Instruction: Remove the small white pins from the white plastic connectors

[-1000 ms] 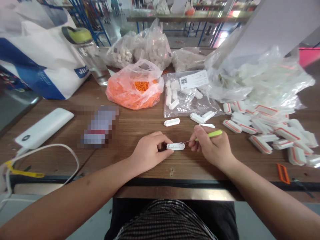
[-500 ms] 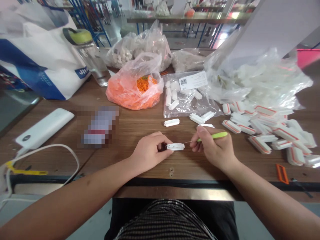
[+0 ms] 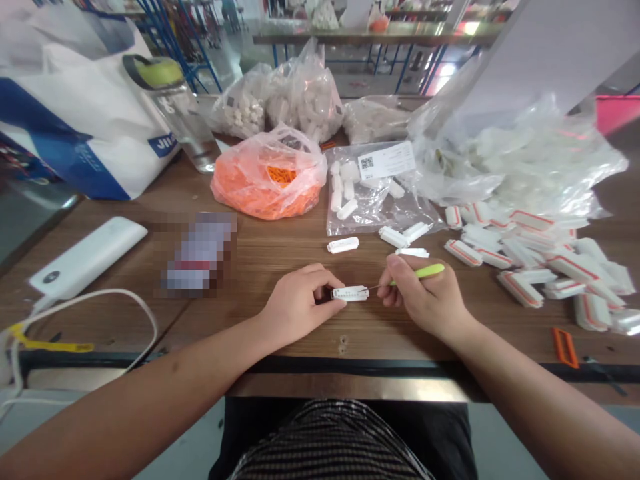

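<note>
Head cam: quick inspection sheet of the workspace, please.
Surface: brown wood-grain table, small holes near front edge.
Job's things: left hand holds white plastic piece; right hand holds green-handled pick, thin metal tip at the piece.
Clutter: pile of white pieces with red edging, orange-filled plastic bag, labelled clear bag, glass jar, shopping bag.
Grippers: bare hands, both closed on their items.
Cables: white cable by white power bank.
Surroundings: blue-framed table behind.
</note>
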Tool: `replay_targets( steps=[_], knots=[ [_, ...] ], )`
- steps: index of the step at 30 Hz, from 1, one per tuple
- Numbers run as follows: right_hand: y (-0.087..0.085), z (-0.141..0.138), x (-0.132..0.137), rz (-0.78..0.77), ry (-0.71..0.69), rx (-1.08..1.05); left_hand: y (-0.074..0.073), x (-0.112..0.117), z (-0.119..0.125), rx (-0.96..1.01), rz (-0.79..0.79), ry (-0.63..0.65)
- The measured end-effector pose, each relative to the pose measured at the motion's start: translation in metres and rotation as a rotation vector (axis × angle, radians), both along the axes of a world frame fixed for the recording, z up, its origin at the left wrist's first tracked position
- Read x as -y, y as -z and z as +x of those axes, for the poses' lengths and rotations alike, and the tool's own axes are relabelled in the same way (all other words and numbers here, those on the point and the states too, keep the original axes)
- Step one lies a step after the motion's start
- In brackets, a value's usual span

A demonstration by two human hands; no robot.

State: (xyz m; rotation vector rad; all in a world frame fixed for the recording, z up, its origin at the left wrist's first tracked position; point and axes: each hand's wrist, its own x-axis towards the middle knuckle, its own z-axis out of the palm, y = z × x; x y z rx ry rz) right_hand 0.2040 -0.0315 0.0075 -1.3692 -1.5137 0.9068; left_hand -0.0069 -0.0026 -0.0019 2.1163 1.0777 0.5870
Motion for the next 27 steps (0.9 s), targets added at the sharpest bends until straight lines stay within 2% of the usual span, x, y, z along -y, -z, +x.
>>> replay_targets(
  steps=[10, 12, 18, 21, 27],
  knots=[
    [-0.012, -0.004, 0.006, 0.290, -0.143, 0.368, -0.001, 0.001, 0.001, 0.021, -0.009, -0.010],
    [-0.010, -0.005, 0.006, 0.260, -0.126, 0.329, -0.001, 0.001, 0.001, 0.010, -0.008, -0.010],
    [-0.001, -0.001, 0.002, 0.007, 0.050, -0.038, -0.001, 0.000, 0.000, -0.019, 0.016, 0.005],
    [0.000, 0.000, -0.001, -0.017, 0.107, -0.088, -0.001, 0.000, 0.000, -0.007, 0.015, 0.005],
    [0.000, -0.001, -0.003, -0.046, 0.097, -0.083, -0.002, 0.000, 0.000, -0.013, 0.010, 0.006]
  ],
)
